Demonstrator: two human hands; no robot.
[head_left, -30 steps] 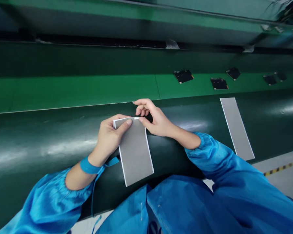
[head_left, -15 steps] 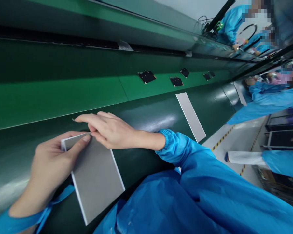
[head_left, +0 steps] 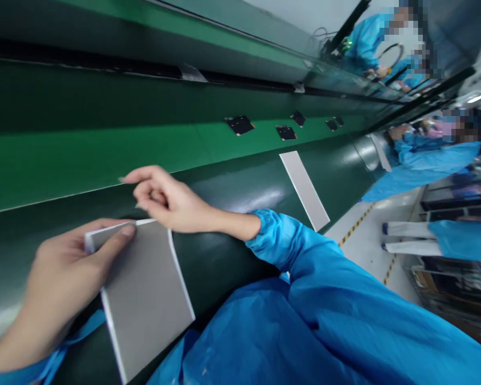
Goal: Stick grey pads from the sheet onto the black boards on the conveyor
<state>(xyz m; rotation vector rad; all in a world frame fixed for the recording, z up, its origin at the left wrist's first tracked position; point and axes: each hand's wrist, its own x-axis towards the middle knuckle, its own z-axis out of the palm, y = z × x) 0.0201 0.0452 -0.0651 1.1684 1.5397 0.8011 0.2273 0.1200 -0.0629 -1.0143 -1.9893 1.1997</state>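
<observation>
My left hand (head_left: 70, 267) is closed on the upper left corner of a grey rectangular sheet with white edges (head_left: 148, 299), thumb on its face and fingers behind. The sheet slants down toward my blue smock, over the dark green surface. My right hand (head_left: 166, 200) is just above the sheet's top edge. Its index finger points left, the other fingers are loosely curled, and the thumb is apart from the index finger. I see nothing held between them; whether it touches the sheet's edge I cannot tell.
A narrow pale strip (head_left: 304, 190) lies across the dark green edge to the right. Several black flat pieces (head_left: 240, 125) lie on the bright green belt (head_left: 64, 166). A black bar (head_left: 104, 69) runs behind it. People in blue smocks are at the far right.
My right hand has lifted from the sheet's top edge, and its fingers have parted. My left hand and the sheet have shifted slightly left. The view has moved a little.
</observation>
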